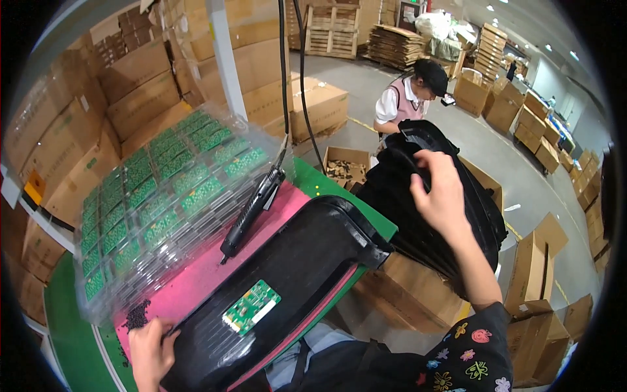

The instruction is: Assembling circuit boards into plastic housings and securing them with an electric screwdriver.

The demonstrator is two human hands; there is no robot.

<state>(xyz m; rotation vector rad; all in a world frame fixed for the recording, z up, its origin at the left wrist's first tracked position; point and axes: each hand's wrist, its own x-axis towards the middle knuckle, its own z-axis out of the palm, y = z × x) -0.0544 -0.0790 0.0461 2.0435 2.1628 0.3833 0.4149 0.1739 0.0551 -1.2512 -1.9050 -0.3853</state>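
Lots of packaging around us. Brown cardboard cartons (pixel 140 78) are stacked high on the far left, a few with small green or orange labels (pixel 34 185). One sealed brown box (pixel 319 104) sits on the floor past the desk, with an open carton (pixel 346 166) of dark bits nearer. More brown boxes (pixel 542 274) stand open on the right, and flattened cardboard (pixel 395 46) is piled far back.
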